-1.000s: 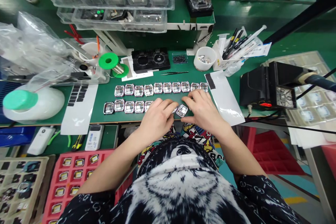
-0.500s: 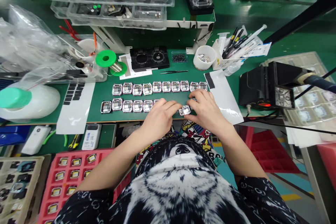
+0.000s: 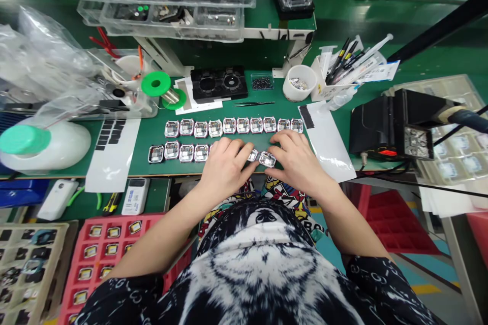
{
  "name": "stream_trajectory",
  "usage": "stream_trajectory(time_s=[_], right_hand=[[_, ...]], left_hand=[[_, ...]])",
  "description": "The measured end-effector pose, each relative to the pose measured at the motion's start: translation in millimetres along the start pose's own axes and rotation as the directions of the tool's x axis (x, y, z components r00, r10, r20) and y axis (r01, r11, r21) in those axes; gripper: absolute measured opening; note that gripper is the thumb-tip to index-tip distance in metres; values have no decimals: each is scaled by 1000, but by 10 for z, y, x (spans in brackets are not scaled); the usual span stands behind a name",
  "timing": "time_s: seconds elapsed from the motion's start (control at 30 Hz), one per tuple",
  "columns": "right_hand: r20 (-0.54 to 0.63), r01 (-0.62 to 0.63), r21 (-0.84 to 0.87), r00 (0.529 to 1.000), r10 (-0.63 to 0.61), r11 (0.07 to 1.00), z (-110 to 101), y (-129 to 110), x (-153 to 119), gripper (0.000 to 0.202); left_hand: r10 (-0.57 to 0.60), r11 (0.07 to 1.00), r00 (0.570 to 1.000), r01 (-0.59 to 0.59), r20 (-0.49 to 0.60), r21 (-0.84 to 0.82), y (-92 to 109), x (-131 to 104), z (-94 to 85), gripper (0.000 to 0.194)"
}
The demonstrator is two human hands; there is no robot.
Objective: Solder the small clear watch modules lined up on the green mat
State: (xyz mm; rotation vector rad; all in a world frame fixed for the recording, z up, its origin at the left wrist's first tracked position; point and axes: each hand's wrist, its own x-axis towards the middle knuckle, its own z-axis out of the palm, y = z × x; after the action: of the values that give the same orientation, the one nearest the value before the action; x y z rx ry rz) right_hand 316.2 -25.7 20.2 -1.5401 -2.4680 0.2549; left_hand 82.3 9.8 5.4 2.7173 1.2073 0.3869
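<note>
Two rows of small square silver watch cases with circuit boards inside lie on the green bench. In the front row my left hand (image 3: 225, 163) has its thumb and fingers closed around a watch case (image 3: 252, 155), hiding others beneath the palm. My right hand (image 3: 296, 158) grips a slightly tilted watch case (image 3: 267, 159) between thumb and fingers. These two cases sit close together, corner to corner. Behind both hands runs the back row of watch cases (image 3: 243, 125), and the left end of the front row (image 3: 186, 153) is uncovered.
Tweezers (image 3: 253, 104), a black fixture (image 3: 219, 84) and a solder spool (image 3: 156, 84) lie behind the rows. A white cup (image 3: 299, 83) stands back right, near a black soldering unit (image 3: 381, 124). At left are a white bottle (image 3: 61, 144) and a red tray (image 3: 129, 223).
My left hand has drawn back left, its thumb now showing around a watch case. My right hand stays at nearly the same spot with its case. The view has shifted slightly.
</note>
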Motion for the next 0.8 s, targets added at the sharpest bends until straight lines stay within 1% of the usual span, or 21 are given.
stream_trajectory(time_s=[0.1, 0.2, 0.27, 0.33, 0.43, 0.5, 0.6, 0.7, 0.8], right_hand=[[-4, -23, -34, 1000, 23, 999, 16, -25, 4, 24], [-35, -97, -73, 995, 95, 993, 64, -51, -4, 23], [-61, -144, -82, 988, 139, 986, 93, -62, -9, 30], [-70, -158, -69, 986, 154, 985, 102, -61, -12, 43], [-42, -107, -21, 993, 106, 994, 56, -34, -19, 58], [3, -51, 3, 999, 51, 999, 6, -7, -20, 62], [40, -21, -12, 999, 21, 1000, -32, 18, 8, 52], [-2, -46, -32, 999, 46, 998, 6, -5, 80, 40], [-36, -44, -22, 998, 43, 999, 72, -54, 168, 37]], left_hand=[[8, 1000, 1000, -8, 1, -21, 15, 16, 21, 31], [22, 995, 1000, -20, 15, -94, 5, 26, 21, 30], [39, 989, 999, -35, 27, -146, -19, 26, 16, 34], [48, 982, 998, -41, 33, -186, -53, 23, 11, 38], [34, 977, 999, -27, 31, -213, -116, 18, 0, 36], [34, 973, 999, -26, 30, -228, -160, 19, -12, 35], [42, 964, 999, -32, 34, -266, -209, 31, -34, 35], [26, 959, 998, -10, 53, -285, -225, 45, -60, 33], [22, 961, 998, -5, 59, -277, -226, 51, -84, 33]])
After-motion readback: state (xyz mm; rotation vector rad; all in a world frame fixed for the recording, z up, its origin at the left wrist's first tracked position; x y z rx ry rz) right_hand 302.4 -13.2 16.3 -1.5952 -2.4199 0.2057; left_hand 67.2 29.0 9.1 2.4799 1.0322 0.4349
